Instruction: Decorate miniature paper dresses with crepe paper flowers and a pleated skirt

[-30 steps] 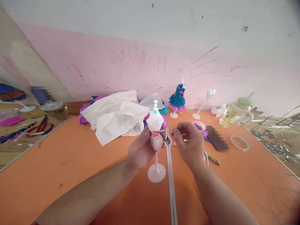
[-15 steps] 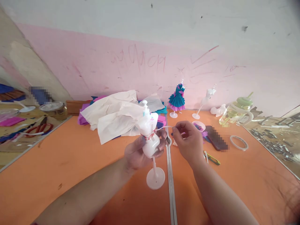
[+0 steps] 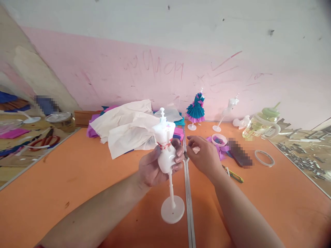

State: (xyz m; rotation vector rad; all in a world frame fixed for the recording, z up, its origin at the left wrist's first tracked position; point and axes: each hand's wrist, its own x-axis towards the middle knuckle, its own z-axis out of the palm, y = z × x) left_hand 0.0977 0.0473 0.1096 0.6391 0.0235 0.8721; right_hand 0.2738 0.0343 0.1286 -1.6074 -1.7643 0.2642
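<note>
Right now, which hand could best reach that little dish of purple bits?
Probably the right hand. It is free and hovers just in front of the small white dish, which lies on its side of the table. The left hand is busy gripping the white mannequin.

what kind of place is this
Likely a small handicraft workbench: a white plastic mini mannequin in the left hand, a finished teal-and-pink paper dress figure, crumpled white paper sheets on the orange table.

You can read nothing here: the red scribbles on the pink wall (image 3: 160, 69) stay illegible.
</note>
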